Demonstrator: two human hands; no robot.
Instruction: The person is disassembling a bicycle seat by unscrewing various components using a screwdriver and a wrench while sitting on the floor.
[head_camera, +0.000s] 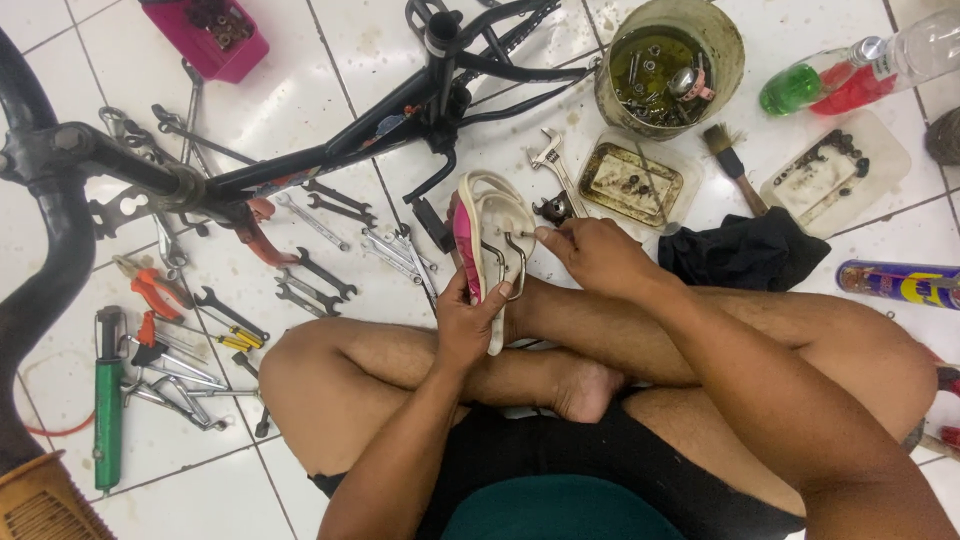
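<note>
Left hand (465, 325): closed around the lower end of an upturned bicycle saddle (490, 235), white underside with pink edge, held upright over the crossed legs. Right hand (597, 255): fingertips pinched at the saddle's metal rails (508, 262); whether a small part sits between them cannot be made out.

Clearance: just beyond the saddle lies a black bicycle frame (330, 150), its tubes nearly touching the saddle's far end. Beyond the right hand, an adjustable wrench (552, 158) and a shallow tray of small parts (630, 183) sit close; a black cloth (745, 250) lies just outboard of the right wrist. Farther out stand a bucket of oily hardware (665, 65), a paintbrush (732, 165) and a second tray (830, 175). Outboard of the left hand, spanners (320, 280) are strewn with little open floor between them, then pliers with orange grips (150, 290) and a green-handled tool (108, 400).

Obscured: a spray can (900, 282) and bottles (860, 70) are cut by the right edge; a pink bin (210, 35) by the top. The left palm's contact face is hidden behind the saddle.

Surface: white tiled floor (290, 60), stained, dark grout lines.
</note>
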